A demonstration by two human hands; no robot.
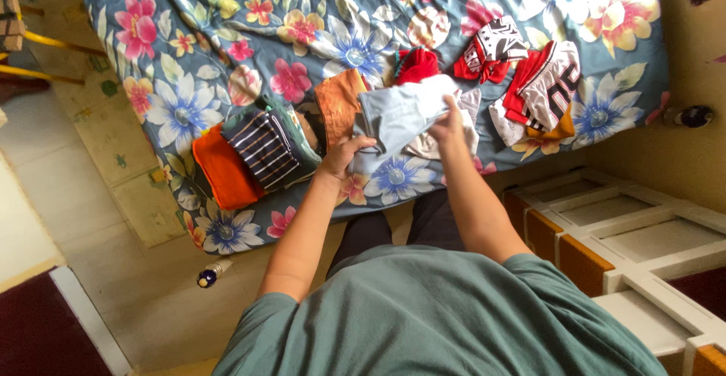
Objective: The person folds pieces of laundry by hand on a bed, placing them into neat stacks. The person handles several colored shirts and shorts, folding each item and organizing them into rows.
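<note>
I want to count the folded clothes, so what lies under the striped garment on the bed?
Under the striped garment lies a green folded piece, its edge showing, and beside it an orange folded cloth on the floral bedsheet. Anything deeper in the pile is covered.

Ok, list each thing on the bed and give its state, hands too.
Light blue garment: half folded, held in both hands.
Left hand: fingers grip its lower edge.
Right hand: pinches its right side.
Orange cloth: folded flat.
Striped garment: folded, stacked.
Red and white garments: crumpled, unfolded.
</note>
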